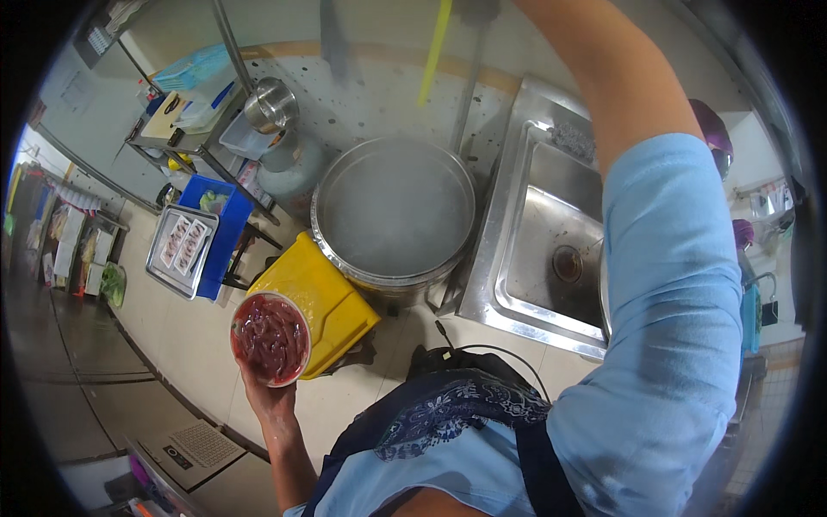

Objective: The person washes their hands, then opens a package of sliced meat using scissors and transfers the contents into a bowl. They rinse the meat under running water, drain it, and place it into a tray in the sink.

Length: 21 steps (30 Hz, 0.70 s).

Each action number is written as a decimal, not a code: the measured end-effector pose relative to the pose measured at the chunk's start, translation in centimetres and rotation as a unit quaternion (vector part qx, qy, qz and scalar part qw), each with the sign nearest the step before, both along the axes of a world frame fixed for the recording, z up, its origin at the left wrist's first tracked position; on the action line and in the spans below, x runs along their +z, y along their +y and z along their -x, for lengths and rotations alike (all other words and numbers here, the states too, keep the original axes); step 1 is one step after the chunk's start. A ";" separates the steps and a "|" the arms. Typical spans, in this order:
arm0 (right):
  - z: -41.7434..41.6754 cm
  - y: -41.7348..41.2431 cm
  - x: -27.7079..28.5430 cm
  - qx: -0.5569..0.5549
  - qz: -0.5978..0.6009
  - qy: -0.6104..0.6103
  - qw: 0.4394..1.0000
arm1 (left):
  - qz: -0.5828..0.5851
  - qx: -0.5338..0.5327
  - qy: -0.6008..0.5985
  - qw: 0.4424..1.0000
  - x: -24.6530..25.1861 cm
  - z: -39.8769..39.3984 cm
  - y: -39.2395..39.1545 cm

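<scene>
My left hand (268,394) holds a round tub (234,349) from beneath, with dark red strips of raw meat or offal (272,339) and reddish liquid inside. The tub is to the left of a large steaming metal pot (394,274), above the floor beside a yellow plastic box or lid (323,310). Steam hides the contents of the pot. The right arm, in a light blue sleeve, reaches up past the top edge of the picture; my right hand is out of view.
Right of the pot is a stainless steel sink (549,329) with a scouring pad (572,142). At the left, a metal tray (210,220) with two packs lies over a blue crate (223,258). A gas cylinder (291,171) stands behind, near a shelf holding a metal saucepan (271,106).
</scene>
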State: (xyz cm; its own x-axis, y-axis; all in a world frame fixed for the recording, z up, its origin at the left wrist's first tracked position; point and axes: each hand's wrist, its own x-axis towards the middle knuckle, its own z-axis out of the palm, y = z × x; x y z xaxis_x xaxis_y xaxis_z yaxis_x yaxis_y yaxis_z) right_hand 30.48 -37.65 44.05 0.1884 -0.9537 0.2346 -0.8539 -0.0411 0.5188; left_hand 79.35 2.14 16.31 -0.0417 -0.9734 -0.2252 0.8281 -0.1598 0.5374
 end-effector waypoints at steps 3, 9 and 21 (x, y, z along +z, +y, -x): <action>-0.5 1.7 -0.2 0.004 0.015 0.045 0.999 | 0.052 -0.030 0.007 0.998 0.0 0.0 -1.0; 9.6 -2.2 -3.2 0.063 0.087 0.104 0.989 | -0.018 -0.046 0.007 0.999 -0.5 -0.2 -2.4; 5.0 15.4 -6.6 0.161 0.129 -0.054 0.977 | 0.067 -0.167 -0.018 0.983 -0.4 4.1 -3.9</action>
State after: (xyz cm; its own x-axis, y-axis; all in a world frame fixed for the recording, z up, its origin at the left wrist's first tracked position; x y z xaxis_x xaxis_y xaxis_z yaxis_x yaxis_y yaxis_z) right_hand 25.51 -22.22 37.42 0.4300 -0.7556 0.4941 -0.8684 -0.1967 0.4551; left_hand 75.27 -1.79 15.91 -0.3587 -0.9279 -0.1020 0.7216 -0.3450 0.6002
